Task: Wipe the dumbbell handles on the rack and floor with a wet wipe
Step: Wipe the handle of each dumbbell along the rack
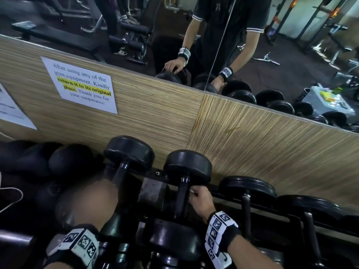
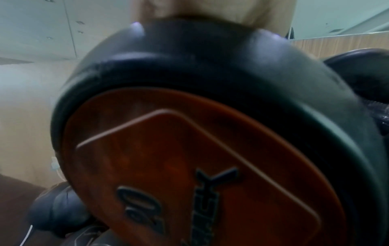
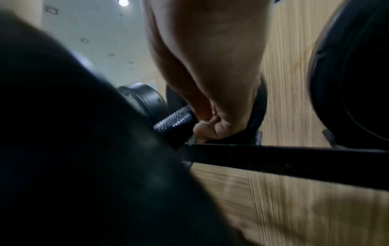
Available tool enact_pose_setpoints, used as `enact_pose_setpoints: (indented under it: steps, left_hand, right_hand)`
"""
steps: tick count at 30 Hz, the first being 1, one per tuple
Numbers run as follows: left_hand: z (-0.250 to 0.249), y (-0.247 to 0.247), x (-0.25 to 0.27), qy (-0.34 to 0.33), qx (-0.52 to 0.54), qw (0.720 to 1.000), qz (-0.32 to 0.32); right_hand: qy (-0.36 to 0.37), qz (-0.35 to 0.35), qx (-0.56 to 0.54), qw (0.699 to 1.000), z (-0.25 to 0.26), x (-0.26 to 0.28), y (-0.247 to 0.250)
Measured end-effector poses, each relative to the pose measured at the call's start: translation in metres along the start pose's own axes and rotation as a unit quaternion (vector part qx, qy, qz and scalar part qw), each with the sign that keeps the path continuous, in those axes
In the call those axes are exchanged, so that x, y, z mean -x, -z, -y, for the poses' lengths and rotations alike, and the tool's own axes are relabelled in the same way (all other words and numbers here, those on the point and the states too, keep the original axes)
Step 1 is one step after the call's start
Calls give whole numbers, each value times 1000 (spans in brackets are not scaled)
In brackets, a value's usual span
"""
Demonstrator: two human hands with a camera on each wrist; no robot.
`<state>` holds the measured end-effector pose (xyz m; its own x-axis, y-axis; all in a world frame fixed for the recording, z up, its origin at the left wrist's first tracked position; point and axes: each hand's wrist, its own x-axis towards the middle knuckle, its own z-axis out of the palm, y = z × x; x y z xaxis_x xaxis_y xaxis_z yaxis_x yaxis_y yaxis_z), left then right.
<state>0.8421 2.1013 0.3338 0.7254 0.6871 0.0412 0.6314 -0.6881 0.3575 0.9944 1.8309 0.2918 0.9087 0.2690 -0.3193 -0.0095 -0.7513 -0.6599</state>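
Note:
Black dumbbells lie side by side on a dark rack [image 1: 153, 188]. My right hand [image 1: 200, 199] curls round the handle [image 1: 181, 199] of the second dumbbell [image 1: 187, 166], near its far head, and a scrap of white wet wipe [image 1: 192, 191] shows at the fingers. The right wrist view shows those fingers [image 3: 208, 129] against the knurled handle [image 3: 174, 121]. My left hand [image 1: 91, 206] lies over the neighbouring left dumbbell [image 1: 129, 152], but it is smeared and its fingers cannot be made out. In the left wrist view that dumbbell's orange end plate [image 2: 189, 166] fills the frame under the palm [image 2: 189, 8].
More dumbbells [image 1: 248, 187] continue to the right on the rack rail [image 3: 294, 159]. A wood-grain panel [image 1: 272, 152] with a paper notice [image 1: 83, 84] stands right behind, and a mirror [image 1: 291, 61] above it. Dark round weights [image 1: 68, 162] and a white cable [image 1: 11, 199] lie at the left.

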Motion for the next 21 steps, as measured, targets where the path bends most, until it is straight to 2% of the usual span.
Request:
enact_pose_setpoints:
  steps: [5,11,14,17,21]
  left_hand:
    - [-2,3,3,4,-3,1000,-7]
    - [-5,3,6,1,-15,1000,-10]
    - [-5,2,6,4,-10,1000,-8]
    - [-4,2,6,8,-11,1000,-7]
    - [-5,1,4,13,-20,1000,-3]
  right_hand:
    - [-15,9,-19,1000,13,-2,0]
    - [-16,32,-29,999,0,12,-2]
    - [-22,36,-32,999,2,2,-5]
    - [-26,42,-63,997,-1,-10,-10]
    - [-22,35,-117,992,-7,13,-6]
